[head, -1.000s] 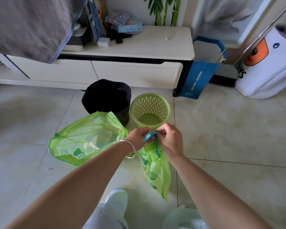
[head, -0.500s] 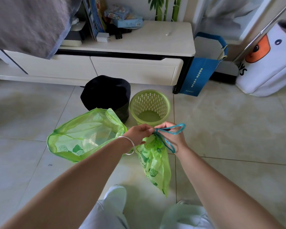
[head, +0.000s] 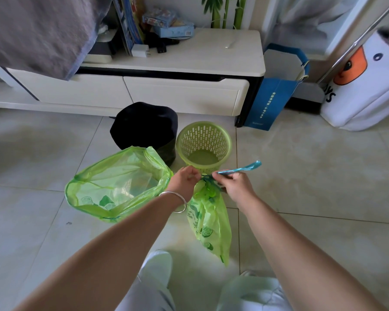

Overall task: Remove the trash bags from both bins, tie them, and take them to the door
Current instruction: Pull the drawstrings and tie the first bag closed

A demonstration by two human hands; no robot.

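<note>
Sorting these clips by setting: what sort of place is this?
Probably a home living room: a low white TV cabinet with drawers, a tiled floor, a small green waste basket and a blue paper shopping bag.

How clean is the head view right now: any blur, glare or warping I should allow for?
Head view: wide-angle warp bows the cabinet edge and stretches the forearms; soft glare sheens the floor tiles; the drawstring tip in the right hand is slightly smeared, as is the white bag at the top right corner; the left hand and the green bag are sharp.
</note>
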